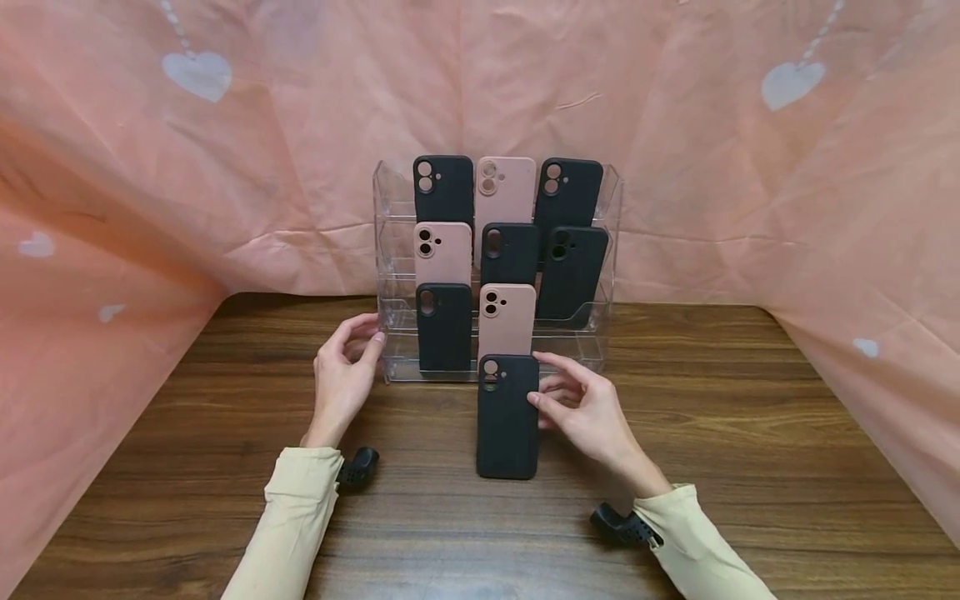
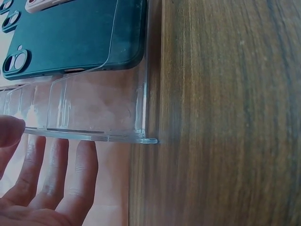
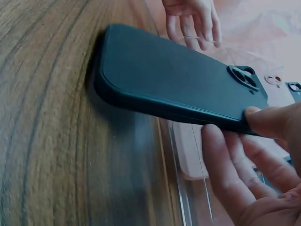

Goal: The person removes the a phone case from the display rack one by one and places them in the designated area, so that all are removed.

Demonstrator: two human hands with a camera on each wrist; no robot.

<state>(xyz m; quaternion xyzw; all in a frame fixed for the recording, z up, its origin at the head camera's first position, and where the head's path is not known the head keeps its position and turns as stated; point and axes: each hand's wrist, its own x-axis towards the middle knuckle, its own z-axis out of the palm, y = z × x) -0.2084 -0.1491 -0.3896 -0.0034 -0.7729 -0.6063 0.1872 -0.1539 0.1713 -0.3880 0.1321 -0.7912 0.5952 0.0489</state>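
My right hand (image 1: 588,408) grips a black phone case (image 1: 507,425) by its right edge, thumb on the camera side and fingers behind. The case stands tilted in front of the clear stepped display stand (image 1: 551,343), its camera cutout at the top left. In the right wrist view, the lower end of the held case (image 3: 155,70) is close over the wood. At the stand's left side, my left hand (image 1: 347,367) holds the clear side panel (image 2: 94,134) between thumb and fingers. Behind the held case, a pink phone case (image 1: 506,321) is partly hidden.
Several black and pink cases lean in the stand's tiers, among them a black case (image 1: 445,329) at the lower left and another black case (image 1: 573,275) leaning at the right. A pink cloth (image 1: 690,167) hangs behind and beside the wooden table (image 1: 435,533).
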